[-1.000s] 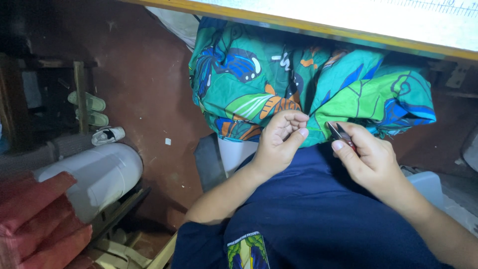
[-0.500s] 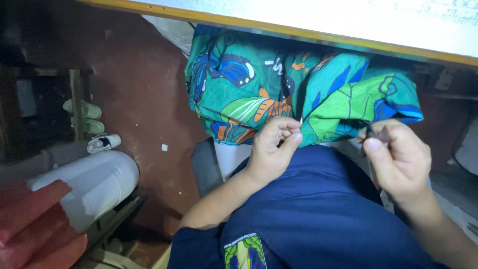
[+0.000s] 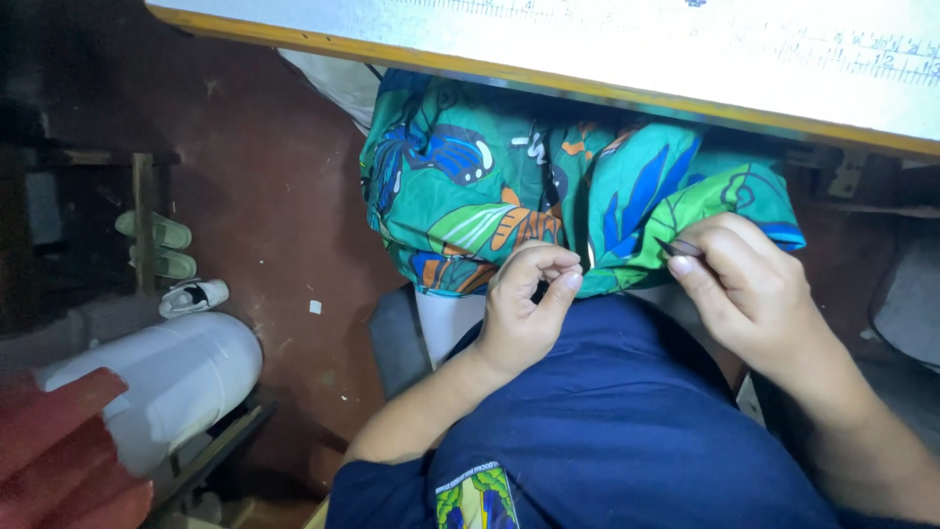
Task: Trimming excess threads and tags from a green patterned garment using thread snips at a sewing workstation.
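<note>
A bunched green and blue leaf-print fabric (image 3: 460, 191) hangs off the table's front edge onto my lap. My left hand (image 3: 527, 309) pinches the fabric's lower hem with thumb and fingers. My right hand (image 3: 749, 289) is closed on a small dark metal tool (image 3: 679, 247), held against the right part of the fabric. My dark blue garment (image 3: 627, 441) covers my lap below both hands.
A white work table with a yellow wooden edge (image 3: 548, 83) and printed ruler marks runs across the top. On the left stand a white cylindrical container (image 3: 171, 377), red cloth (image 3: 59, 451) and pale sandals (image 3: 157, 245) on a dark red floor.
The view has shifted so the fabric and both hands sit further right. My right hand has risen to the fabric's right edge; my left hand keeps its pinch on the hem.
</note>
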